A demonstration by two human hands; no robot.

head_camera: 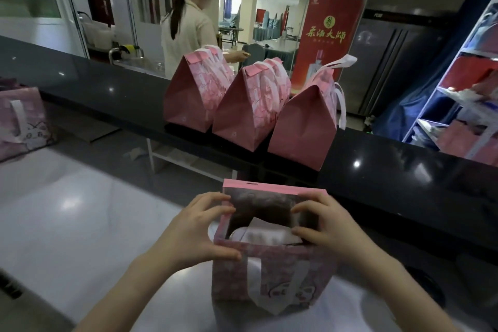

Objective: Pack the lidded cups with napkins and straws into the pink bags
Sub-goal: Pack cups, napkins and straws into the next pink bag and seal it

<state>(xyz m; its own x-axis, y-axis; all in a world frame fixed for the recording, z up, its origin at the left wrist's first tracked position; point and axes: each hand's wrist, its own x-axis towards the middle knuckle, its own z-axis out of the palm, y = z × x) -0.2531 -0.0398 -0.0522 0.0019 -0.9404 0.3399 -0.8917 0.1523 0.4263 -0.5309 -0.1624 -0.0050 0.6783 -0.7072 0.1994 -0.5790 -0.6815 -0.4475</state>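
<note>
1 head-worn view looks forward and down, close over the near open pink bag (272, 272), counter (107, 89) and room beyond

I count five pink bags: three closed bags (250, 105) in a row on the dark counter (107, 89), one open bag (272, 259) at the near edge of the white table (67, 210), one more bag (23, 121) at its left edge. Two hands: left hand (196, 232), right hand (326, 226). One person (188, 27) behind the counter.

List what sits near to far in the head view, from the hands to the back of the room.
Open bag held by left hand and right hand → three closed bags on the black counter → person → red banner.
</note>
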